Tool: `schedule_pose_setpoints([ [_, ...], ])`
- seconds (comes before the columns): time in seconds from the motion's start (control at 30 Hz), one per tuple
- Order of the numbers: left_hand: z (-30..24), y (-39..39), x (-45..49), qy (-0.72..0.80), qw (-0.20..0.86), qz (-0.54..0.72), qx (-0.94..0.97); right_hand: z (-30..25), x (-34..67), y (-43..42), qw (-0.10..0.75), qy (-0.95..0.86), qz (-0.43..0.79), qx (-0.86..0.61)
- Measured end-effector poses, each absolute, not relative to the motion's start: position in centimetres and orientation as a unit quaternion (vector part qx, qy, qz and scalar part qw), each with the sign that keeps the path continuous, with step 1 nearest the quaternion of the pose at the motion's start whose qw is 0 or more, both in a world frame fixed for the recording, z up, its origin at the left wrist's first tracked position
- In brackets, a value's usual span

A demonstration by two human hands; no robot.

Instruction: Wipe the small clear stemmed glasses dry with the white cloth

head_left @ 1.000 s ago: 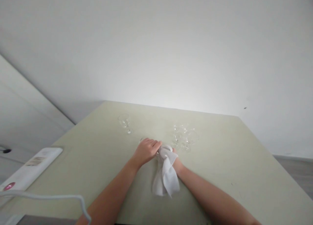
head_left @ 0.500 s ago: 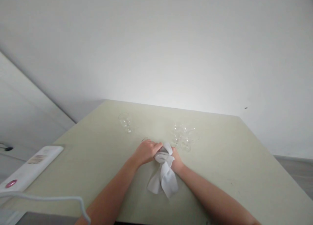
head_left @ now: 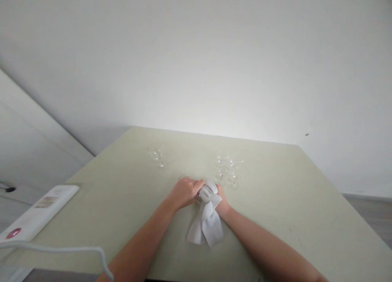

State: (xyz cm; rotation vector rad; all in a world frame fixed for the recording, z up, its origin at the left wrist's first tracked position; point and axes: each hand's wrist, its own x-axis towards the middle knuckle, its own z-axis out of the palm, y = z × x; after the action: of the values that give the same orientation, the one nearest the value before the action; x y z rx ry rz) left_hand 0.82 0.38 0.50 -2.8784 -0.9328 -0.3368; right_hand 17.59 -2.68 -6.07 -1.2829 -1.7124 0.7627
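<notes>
My left hand (head_left: 186, 191) is closed around a clear stemmed glass (head_left: 180, 177), whose edge peeks out past the far side of the fingers. Most of that glass is hidden by the hand and the cloth. A white cloth (head_left: 211, 224) is bunched against the glass and drapes toward the table's near edge. My right hand (head_left: 222, 201) grips the cloth from the right, its fingers largely covered by it. Both hands are close together, low over the table.
Several clear stemmed glasses (head_left: 229, 173) lie or stand in a cluster beyond my right hand. Another stemmed glass (head_left: 155, 152) is at the far left of the pale table (head_left: 275, 184). A white box (head_left: 55, 196) and a white cable (head_left: 61, 248) occupy the left side.
The cloth has shifted slightly and its upper part is folded more tightly over the glass. Both hands keep nearly the same place.
</notes>
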Motion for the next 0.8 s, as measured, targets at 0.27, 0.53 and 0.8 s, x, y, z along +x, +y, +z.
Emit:
schedule_pose_setpoints([
  [0.27,0.4,0.8,0.5,-0.303,0.043,-0.096,-0.947,-5.2,17.4,-3.3,0.395,-0.745,0.221,-0.49],
  [0.53,0.6,0.6,0.6,-0.312,0.029,-0.103,-0.944,-4.7,17.5,-3.2,0.414,-0.743,0.257,-0.458],
  [0.8,0.5,0.7,0.7,-0.33,0.041,-0.09,-0.939,-5.1,17.3,-2.9,0.432,-0.716,0.27,-0.478],
])
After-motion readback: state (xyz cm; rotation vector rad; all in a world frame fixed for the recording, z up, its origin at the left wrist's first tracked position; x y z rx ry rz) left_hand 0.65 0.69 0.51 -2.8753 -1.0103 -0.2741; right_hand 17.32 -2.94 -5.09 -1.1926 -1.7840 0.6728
